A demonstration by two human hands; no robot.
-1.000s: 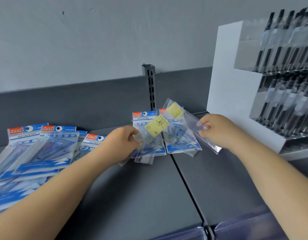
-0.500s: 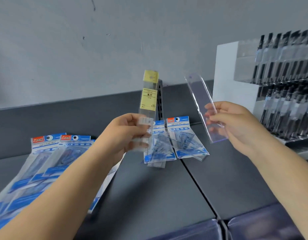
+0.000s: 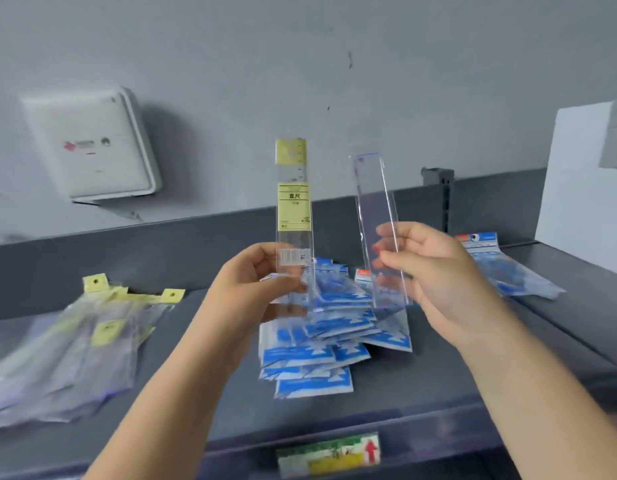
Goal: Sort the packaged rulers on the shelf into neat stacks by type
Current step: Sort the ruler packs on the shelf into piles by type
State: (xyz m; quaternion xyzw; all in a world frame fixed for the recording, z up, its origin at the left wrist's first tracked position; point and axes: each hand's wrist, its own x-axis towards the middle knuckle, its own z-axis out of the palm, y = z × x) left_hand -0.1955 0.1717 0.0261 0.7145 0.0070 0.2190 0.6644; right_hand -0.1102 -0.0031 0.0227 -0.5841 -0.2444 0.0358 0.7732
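My left hand (image 3: 255, 289) grips the lower end of an upright clear packaged ruler with a yellow label (image 3: 293, 206). My right hand (image 3: 435, 271) pinches a second clear ruler pack (image 3: 374, 209), plain and unlabelled, held upright beside the first. Below both hands a loose heap of blue-and-white geometry set packs (image 3: 321, 344) lies on the dark grey shelf (image 3: 203, 393). At the left sits a pile of clear ruler packs with yellow tabs (image 3: 88, 334), blurred. Another blue pack (image 3: 501, 268) lies alone at the right.
A white box (image 3: 92, 143) is mounted on the grey wall at the upper left. A white display stand (image 3: 581, 181) rises at the right edge. A green and yellow price label (image 3: 329, 455) sits on the shelf's front rail.
The view has swung to the left along the shelf, bringing the yellow-tabbed pile and the wall box into sight. Both hands still hold their rulers upright, now closer together over the blue heap.
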